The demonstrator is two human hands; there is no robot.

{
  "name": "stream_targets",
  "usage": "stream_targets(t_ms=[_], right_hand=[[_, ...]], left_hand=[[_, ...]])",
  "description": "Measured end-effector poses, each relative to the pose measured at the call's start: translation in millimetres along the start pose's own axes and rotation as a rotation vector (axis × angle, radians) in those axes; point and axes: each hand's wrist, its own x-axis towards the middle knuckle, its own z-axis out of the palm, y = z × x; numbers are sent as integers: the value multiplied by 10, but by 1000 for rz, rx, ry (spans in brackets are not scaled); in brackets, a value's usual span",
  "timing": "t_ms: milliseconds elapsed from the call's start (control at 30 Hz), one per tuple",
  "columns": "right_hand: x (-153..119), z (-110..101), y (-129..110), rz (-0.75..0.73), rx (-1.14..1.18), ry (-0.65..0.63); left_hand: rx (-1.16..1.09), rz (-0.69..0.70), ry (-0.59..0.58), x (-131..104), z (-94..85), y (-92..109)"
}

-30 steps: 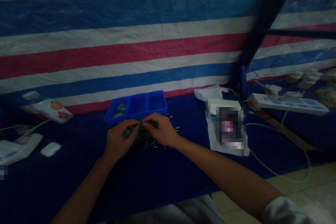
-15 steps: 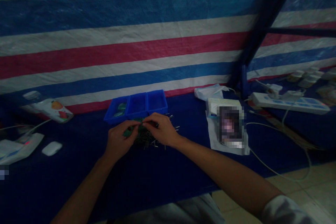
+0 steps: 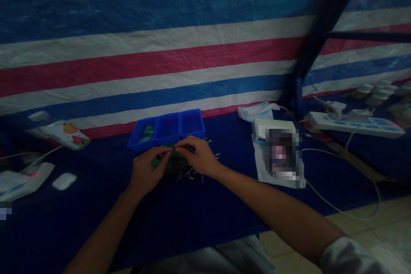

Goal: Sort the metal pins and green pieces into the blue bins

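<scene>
My left hand (image 3: pixel 149 165) and my right hand (image 3: pixel 198 154) meet fingertip to fingertip over the blue table, just in front of a blue tray (image 3: pixel 168 128) with three compartments. Both hands are pinched closed; whatever sits between the fingertips is too small to make out. Beneath and between them lies a pile of thin dark metal pins (image 3: pixel 181 169), with green pieces (image 3: pixel 156 162) beside my left fingers. More green pieces (image 3: pixel 147 132) rest in the tray's left compartment.
A bottle (image 3: pixel 69 135) lies at the back left, near a white case (image 3: pixel 64 181) and a power strip (image 3: pixel 28 182). On the right are a box (image 3: pixel 272 125) and a blurred-out item on white paper (image 3: pixel 261 165), cables, and another power strip (image 3: pixel 356 124). Striped sheeting hangs behind.
</scene>
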Motion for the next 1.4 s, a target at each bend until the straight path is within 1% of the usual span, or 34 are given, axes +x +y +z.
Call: stream_targets(t_ms=[167,300,400,500,567,700,833,933,1033,1100,1167,1233,1300,1400], right_hand=[[-1,8,9,16,45,0],[13,3,19,57,122,24],[51,-18,25,170,187,49],[99,-49,32,302,195,62],[120,-71,42,340,172,69],[131,-113,71,360,138,81],[186,-134,72,388,161,48],[296,-97,32,428,237,13],[388,-42,-18,429,355,-12],[395,-30,-27,440,375,-25],[355,-49,-3,434,312,-26],[292,-88,41,371,188,-18],[228,-129,79,288,50,-2],[156,-161,77,194,-102,-1]], left_hand=[[4,1,5,-4,4,-4],[-3,-41,72,-2,-6,-16],[-51,-99,142,13,-33,-38],[-89,-142,210,25,-64,-69],[-96,-151,238,27,-78,-92],[-85,-167,251,28,-100,-134],[-46,-168,264,42,-142,-172],[-41,-172,277,55,-188,-205],[-41,-200,293,69,-240,-254],[-8,-208,259,81,-282,-305],[44,-185,142,94,-327,-374],[90,-136,-19,101,-365,-452],[122,-89,-141,98,-381,-519],[168,-41,-215,73,-345,-570]])
